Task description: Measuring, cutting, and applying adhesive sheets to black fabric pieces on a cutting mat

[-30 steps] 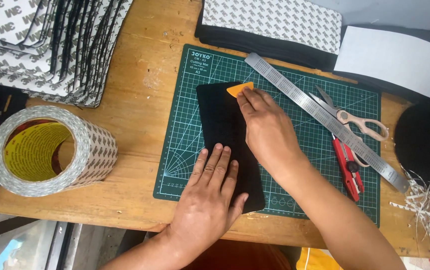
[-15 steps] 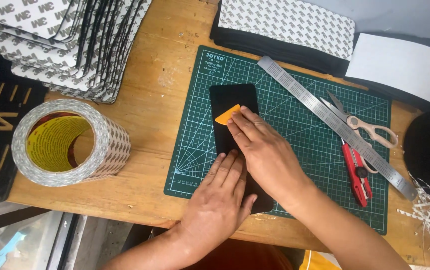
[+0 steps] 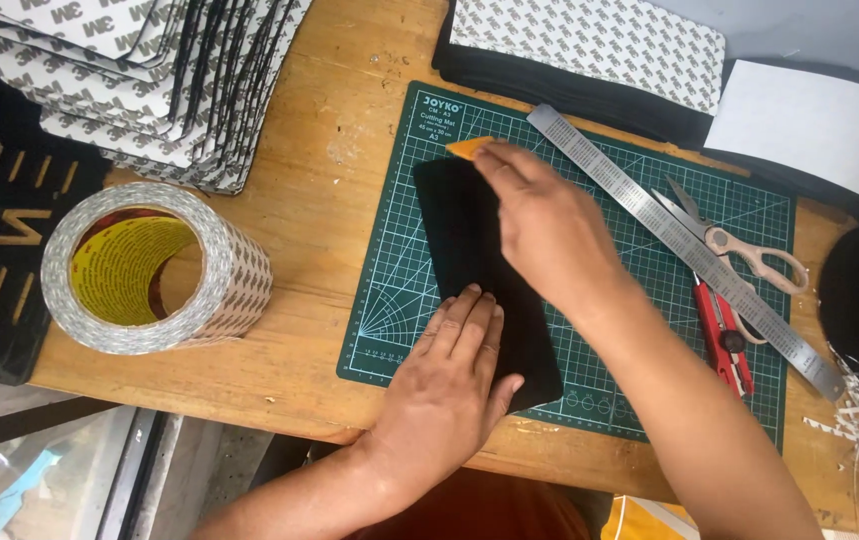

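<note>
Your right hand (image 3: 547,225) pinches a small orange scraper (image 3: 469,148) in its fingertips, right at the far end of the black sheet (image 3: 479,265). Your left hand (image 3: 452,385) lies flat with fingers spread, pressing the sheet's near end down. The sheet rests on the green cutting mat (image 3: 609,270). Beyond your right fingers lie a steel ruler (image 3: 679,235), scissors (image 3: 739,245) and a red knife (image 3: 727,335). Well off past your left fingers stands a big roll of tape (image 3: 149,268).
</note>
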